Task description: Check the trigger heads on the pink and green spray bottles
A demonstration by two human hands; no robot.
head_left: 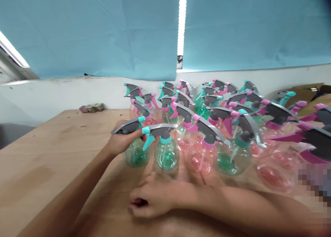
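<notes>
My left hand (119,143) is closed around the neck of a green spray bottle (137,156) with a grey and teal trigger head. That bottle stands at the left front of a crowded group. My right hand (152,197) lies on the table in a loose fist, with no object showing in its curled fingers. Just behind it stands another green spray bottle (167,156). Right of that one is a pink spray bottle (203,159) with a pink collar, then a further green spray bottle (234,159).
Several more pink and green spray bottles (184,140) fill the table's right and back. A small lumpy object (91,108) lies at the back of the wooden table (51,161). A cardboard box (307,95) sits at the far right. Blue sheeting (103,30) hangs behind.
</notes>
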